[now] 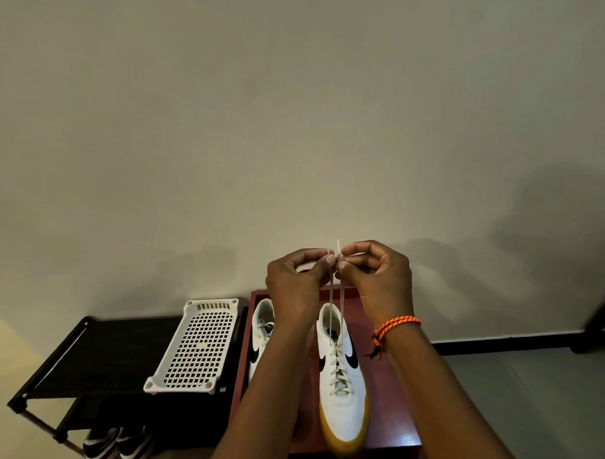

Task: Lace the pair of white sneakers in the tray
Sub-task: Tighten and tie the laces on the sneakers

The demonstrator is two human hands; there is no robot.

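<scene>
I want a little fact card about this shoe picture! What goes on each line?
left hand: the left hand pinches one lace end
right hand: the right hand pinches the other lace end
laces: the laces are pulled up above the shoe
near sneaker: the right sneaker is white, laced, in the red tray
other sneaker: the left sneaker is partly hidden behind the left arm
wrist: orange bracelet on the right wrist
beside tray: white basket on a black rack
under rack: striped shoes
</scene>
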